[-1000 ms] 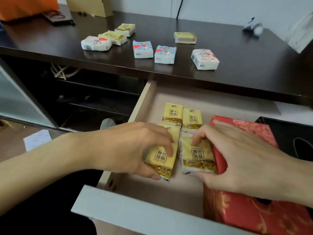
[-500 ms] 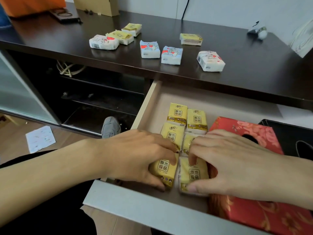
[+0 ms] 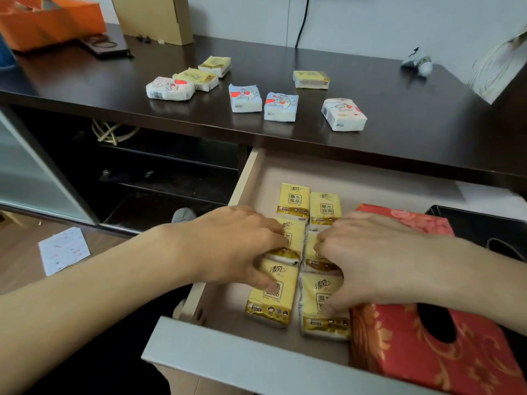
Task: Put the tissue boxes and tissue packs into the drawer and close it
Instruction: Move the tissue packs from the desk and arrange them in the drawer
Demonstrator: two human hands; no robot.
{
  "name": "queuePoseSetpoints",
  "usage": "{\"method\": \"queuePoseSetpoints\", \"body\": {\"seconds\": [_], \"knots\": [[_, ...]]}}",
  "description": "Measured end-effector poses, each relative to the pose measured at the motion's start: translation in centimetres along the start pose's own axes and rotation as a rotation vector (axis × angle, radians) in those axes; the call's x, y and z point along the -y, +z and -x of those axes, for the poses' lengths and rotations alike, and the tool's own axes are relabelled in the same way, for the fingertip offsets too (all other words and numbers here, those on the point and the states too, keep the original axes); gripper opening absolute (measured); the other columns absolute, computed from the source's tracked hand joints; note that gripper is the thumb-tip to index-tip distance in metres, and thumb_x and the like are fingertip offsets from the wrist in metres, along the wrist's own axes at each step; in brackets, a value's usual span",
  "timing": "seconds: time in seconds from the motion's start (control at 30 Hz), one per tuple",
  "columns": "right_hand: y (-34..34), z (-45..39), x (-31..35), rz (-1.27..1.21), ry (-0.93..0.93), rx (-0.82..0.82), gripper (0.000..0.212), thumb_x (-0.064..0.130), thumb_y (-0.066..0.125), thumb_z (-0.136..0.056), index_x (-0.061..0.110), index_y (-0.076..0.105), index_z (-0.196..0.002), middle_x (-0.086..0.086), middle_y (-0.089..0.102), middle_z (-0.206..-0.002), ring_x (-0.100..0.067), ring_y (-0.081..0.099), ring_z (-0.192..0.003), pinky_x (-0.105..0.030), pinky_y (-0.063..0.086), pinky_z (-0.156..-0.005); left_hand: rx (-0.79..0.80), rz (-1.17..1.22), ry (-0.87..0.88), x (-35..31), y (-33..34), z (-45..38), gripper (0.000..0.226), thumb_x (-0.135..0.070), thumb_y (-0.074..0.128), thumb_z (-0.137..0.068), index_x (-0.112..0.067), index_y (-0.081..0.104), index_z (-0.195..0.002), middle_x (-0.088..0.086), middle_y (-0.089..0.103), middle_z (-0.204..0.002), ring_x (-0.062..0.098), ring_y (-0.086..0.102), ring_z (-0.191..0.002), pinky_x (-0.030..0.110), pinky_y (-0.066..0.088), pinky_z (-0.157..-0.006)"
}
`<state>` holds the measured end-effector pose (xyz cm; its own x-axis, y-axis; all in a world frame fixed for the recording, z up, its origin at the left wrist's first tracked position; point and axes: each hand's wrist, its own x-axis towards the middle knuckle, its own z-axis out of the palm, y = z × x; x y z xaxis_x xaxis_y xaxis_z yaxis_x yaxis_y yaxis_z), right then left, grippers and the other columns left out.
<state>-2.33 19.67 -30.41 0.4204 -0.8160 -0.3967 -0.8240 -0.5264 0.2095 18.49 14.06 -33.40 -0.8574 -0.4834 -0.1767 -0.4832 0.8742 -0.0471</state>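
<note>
The drawer (image 3: 245,357) stands pulled out. In it lie several yellow tissue packs in two columns, with a red tissue box (image 3: 427,360) to their right. My left hand (image 3: 228,243) rests on the left column, its thumb on the front left pack (image 3: 271,306). My right hand (image 3: 379,260) rests on the right column, its thumb on the front right pack (image 3: 322,323). Both front packs lie flat on the drawer floor. Several more packs remain on the dark tabletop (image 3: 85,81): white ones (image 3: 170,88), blue ones (image 3: 245,98) and yellow ones (image 3: 310,79).
A black box (image 3: 479,223) sits in the drawer right of the red box. An orange bag (image 3: 48,21) and a cardboard box (image 3: 154,18) stand at the table's back. A glass cabinet door (image 3: 28,172) hangs open at the left. Paper (image 3: 64,249) lies on the floor.
Both hands carried the two front packs down, laid them flat near the drawer's front, and have slid back over the middle packs with only the thumbs left on the front ones.
</note>
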Motion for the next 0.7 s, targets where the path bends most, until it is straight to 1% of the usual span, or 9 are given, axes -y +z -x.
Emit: {"method": "queuePoseSetpoints", "body": {"seconds": [0.1, 0.17, 0.2, 0.3, 0.4, 0.47, 0.53, 0.6, 0.7], "knots": [[-0.3, -0.7, 0.7, 0.034, 0.028, -0.006, 0.068, 0.078, 0.072, -0.065, 0.019, 0.04, -0.064, 0.008, 0.041, -0.066, -0.023, 0.044, -0.07, -0.035, 0.035, -0.062, 0.006, 0.014, 0.014, -0.4, 0.0, -0.6, 0.062, -0.075, 0.052, -0.08, -0.025, 0.061, -0.115, -0.007, 0.057, -0.109, 0.02, 0.059, -0.101, 0.039, 0.048, -0.083], [-0.2, -1.0, 0.9, 0.05, 0.043, -0.015, 0.07, 0.075, 0.077, -0.064, 0.018, 0.037, -0.062, 0.008, 0.038, -0.063, -0.02, 0.037, -0.059, -0.031, 0.026, -0.049, -0.001, 0.004, 0.016, -0.6, 0.0, -0.9, 0.063, -0.076, 0.05, -0.081, -0.025, 0.061, -0.116, -0.006, 0.055, -0.108, 0.02, 0.058, -0.099, 0.039, 0.048, -0.08], [-0.2, -1.1, 0.9, 0.051, 0.049, -0.024, 0.07, 0.073, 0.079, -0.065, 0.018, 0.036, -0.062, 0.008, 0.037, -0.063, -0.018, 0.035, -0.057, -0.03, 0.022, -0.046, -0.002, -0.002, 0.013, -0.8, 0.1, -1.1, 0.064, -0.077, 0.049, -0.081, -0.025, 0.061, -0.116, -0.005, 0.054, -0.108, 0.02, 0.058, -0.099, 0.04, 0.048, -0.08], [0.0, -1.0, 1.0, 0.037, 0.049, -0.046, 0.068, 0.063, 0.082, -0.071, 0.019, 0.032, -0.062, 0.007, 0.035, -0.065, -0.022, 0.038, -0.063, -0.03, 0.017, -0.045, -0.007, -0.019, 0.0, -1.1, 0.2, -1.3, 0.066, -0.078, 0.046, -0.081, -0.025, 0.06, -0.116, -0.003, 0.052, -0.107, 0.02, 0.056, -0.099, 0.042, 0.049, -0.08], [-0.1, -0.9, 1.0, 0.014, 0.038, -0.048, 0.066, 0.061, 0.082, -0.073, 0.019, 0.032, -0.062, 0.007, 0.035, -0.066, -0.022, 0.04, -0.067, -0.03, 0.021, -0.047, -0.014, -0.022, -0.011, -1.2, 0.3, -1.4, 0.066, -0.079, 0.045, -0.081, -0.024, 0.059, -0.116, -0.005, 0.051, -0.107, 0.019, 0.054, -0.099, 0.041, 0.049, -0.078], [-0.1, -0.6, 0.7, 0.009, 0.039, -0.059, 0.065, 0.066, 0.078, -0.073, 0.019, 0.035, -0.062, 0.007, 0.038, -0.066, -0.022, 0.044, -0.073, -0.033, 0.033, -0.057, -0.024, -0.014, -0.022, -1.1, 0.2, -1.3, 0.065, -0.08, 0.046, -0.08, -0.025, 0.059, -0.114, -0.006, 0.051, -0.107, 0.017, 0.052, -0.1, 0.041, 0.049, -0.079], [-0.3, -0.2, 0.1, -0.02, 0.056, -0.107, 0.059, 0.072, 0.07, -0.074, 0.02, 0.045, -0.065, 0.007, 0.046, -0.07, -0.022, 0.048, -0.078, -0.037, 0.039, -0.067, -0.053, 0.006, -0.039, -0.9, -0.1, -1.2, 0.065, -0.081, 0.043, -0.079, -0.027, 0.059, -0.112, -0.009, 0.051, -0.107, 0.014, 0.051, -0.101, 0.041, 0.049, -0.08], [-0.5, 0.1, -1.0, -0.087, 0.097, -0.152, 0.051, 0.073, 0.06, -0.08, 0.022, 0.063, -0.079, 0.007, 0.059, -0.079, -0.021, 0.058, -0.085, -0.038, 0.046, -0.071, -0.106, 0.071, -0.073, -0.5, -0.7, -1.1, 0.066, -0.081, 0.037, -0.08, -0.03, 0.06, -0.115, -0.012, 0.053, -0.111, 0.012, 0.052, -0.103, 0.039, 0.05, -0.081], [-0.8, -0.4, -3.0, -0.163, 0.159, -0.222, 0.04, 0.061, 0.051, -0.091, 0.025, 0.067, -0.093, 0.006, 0.065, -0.093, -0.024, 0.062, -0.099, -0.042, 0.052, -0.08, -0.189, 0.181, -0.13, 0.5, -1.5, -1.5, 0.062, -0.074, 0.037, -0.085, -0.034, 0.057, -0.127, -0.015, 0.054, -0.122, 0.01, 0.053, -0.113, 0.036, 0.049, -0.084]]}}
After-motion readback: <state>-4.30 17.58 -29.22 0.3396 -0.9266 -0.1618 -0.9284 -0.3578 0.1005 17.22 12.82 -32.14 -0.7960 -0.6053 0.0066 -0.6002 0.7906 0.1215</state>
